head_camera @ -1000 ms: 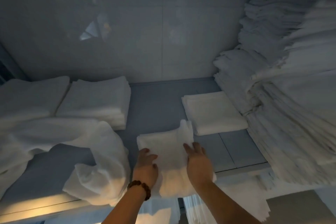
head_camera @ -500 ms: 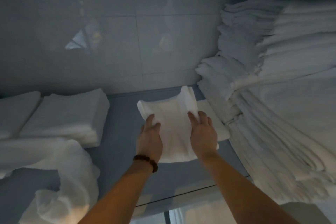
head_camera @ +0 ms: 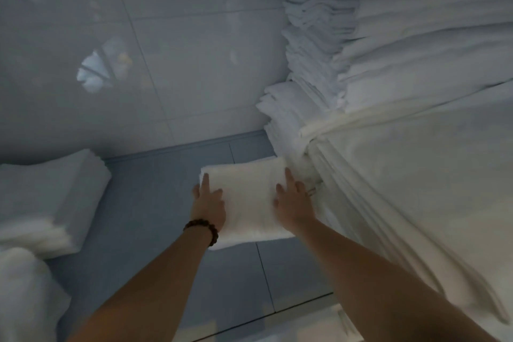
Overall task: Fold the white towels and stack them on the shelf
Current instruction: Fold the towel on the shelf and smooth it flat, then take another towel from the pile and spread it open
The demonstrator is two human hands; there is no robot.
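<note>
Tiled wall (head_camera: 194, 64) at the back: glossy, pale grey-blue, big tiles w/ thin grout lines (head_camera: 150, 72). One line runs from top centre-left down toward the right, and others cross it. Upper left on the wall is a bright reflection (head_camera: 97, 69) that looks like a window w/ dark bars, whitish-blue, w/ a yellowish fleck just beside it. Fainter smears of glare (head_camera: 236, 30) sit further right and near the top-left corner. The wall's bottom edge meets the shelf (head_camera: 155, 203) along a straight seam. Bead bracelet (head_camera: 204, 228) low in centre — dark brown, round beads, snug round a wrist. Light is dim, edges a bit blurred.
</note>
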